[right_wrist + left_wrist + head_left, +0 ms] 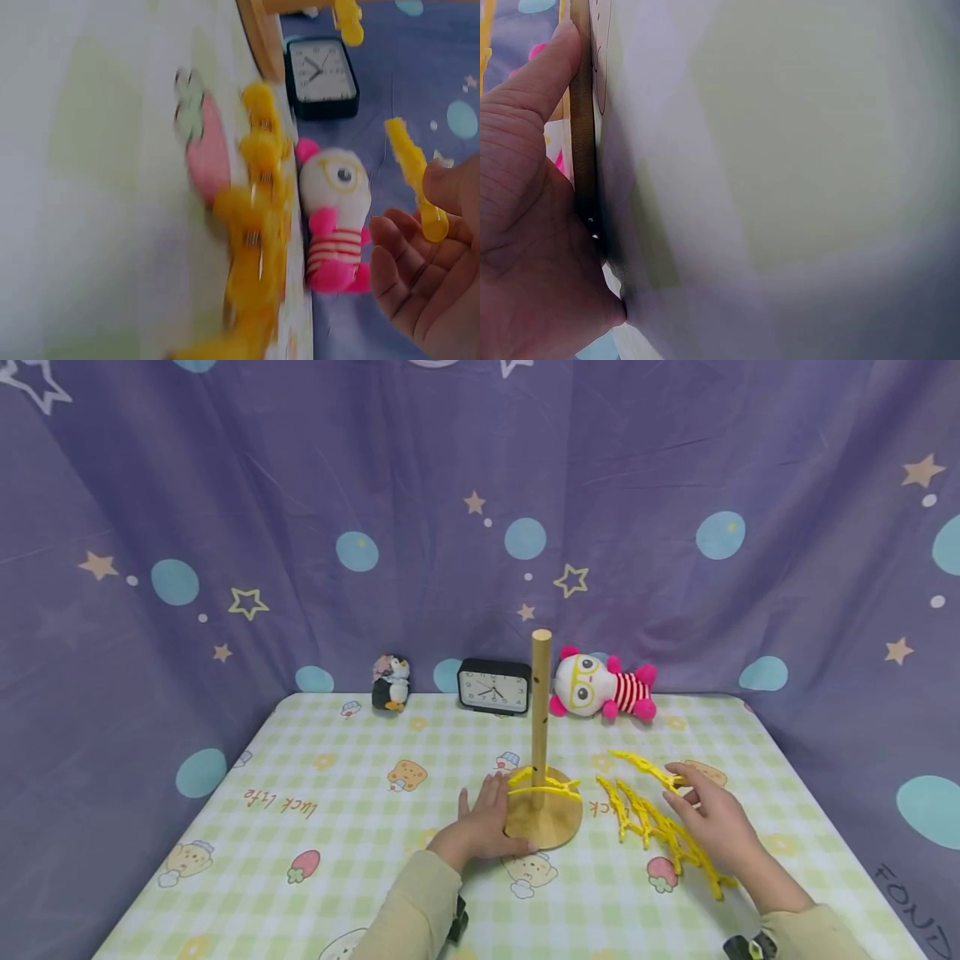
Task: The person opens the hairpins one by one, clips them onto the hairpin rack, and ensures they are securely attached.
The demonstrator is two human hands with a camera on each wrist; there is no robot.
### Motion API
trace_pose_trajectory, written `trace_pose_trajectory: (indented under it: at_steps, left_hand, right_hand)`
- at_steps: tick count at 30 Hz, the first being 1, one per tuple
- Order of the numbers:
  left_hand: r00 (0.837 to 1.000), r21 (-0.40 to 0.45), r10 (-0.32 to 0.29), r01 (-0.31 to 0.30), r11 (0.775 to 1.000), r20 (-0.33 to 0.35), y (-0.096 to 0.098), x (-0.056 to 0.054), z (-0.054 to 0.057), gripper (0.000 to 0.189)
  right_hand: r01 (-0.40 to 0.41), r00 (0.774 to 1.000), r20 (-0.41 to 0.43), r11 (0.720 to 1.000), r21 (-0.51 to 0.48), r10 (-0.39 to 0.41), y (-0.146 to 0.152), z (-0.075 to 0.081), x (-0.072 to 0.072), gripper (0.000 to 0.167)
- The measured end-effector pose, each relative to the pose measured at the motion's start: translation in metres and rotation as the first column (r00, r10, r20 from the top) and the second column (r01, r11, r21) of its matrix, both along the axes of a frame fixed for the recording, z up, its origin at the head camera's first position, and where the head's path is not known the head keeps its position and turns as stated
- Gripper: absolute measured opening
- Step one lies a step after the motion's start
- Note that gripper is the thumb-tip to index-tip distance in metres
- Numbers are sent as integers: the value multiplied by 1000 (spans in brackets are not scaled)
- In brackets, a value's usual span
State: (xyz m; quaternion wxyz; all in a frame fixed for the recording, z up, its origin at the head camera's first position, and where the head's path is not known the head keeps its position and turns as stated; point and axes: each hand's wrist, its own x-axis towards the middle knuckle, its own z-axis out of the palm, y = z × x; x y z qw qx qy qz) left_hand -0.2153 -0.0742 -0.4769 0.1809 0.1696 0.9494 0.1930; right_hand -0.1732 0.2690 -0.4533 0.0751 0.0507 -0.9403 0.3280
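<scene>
Head view, by decreasing size. Curtain (pixel 450 460): behind the table. Checked tablecloth (pixel 247 893): under all items. Wooden stand (pixel 539 710): upright, yellow pieces around the pole's lower end. Loose yellow pieces (pixel 255 206): on the cloth, right of the stand. Left hand (pixel 483 827): digits apart, touching the base edge. Right hand (pixel 712 818): thumb and fingers clamped on the held piece. Doll (pixel 600 685) and clock (pixel 494 687): at the rear. Held piece (pixel 643 762): beyond the loose pieces.
</scene>
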Motion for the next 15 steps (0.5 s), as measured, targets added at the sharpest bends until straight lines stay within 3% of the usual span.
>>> trace_pose_trajectory:
  at_steps: [5,15]
  left_hand:
    - [1000,-6,1,-1,1000,11,0,-2,-3,115]
    - [1000,-3,11,-11,1000,-7,1,-5,-12,116]
  right_hand:
    - [-62,994,-87,998,17,64,-20,6,-1,40]
    - [-149,961,-221,986,81,163,-53,8,-11,28]
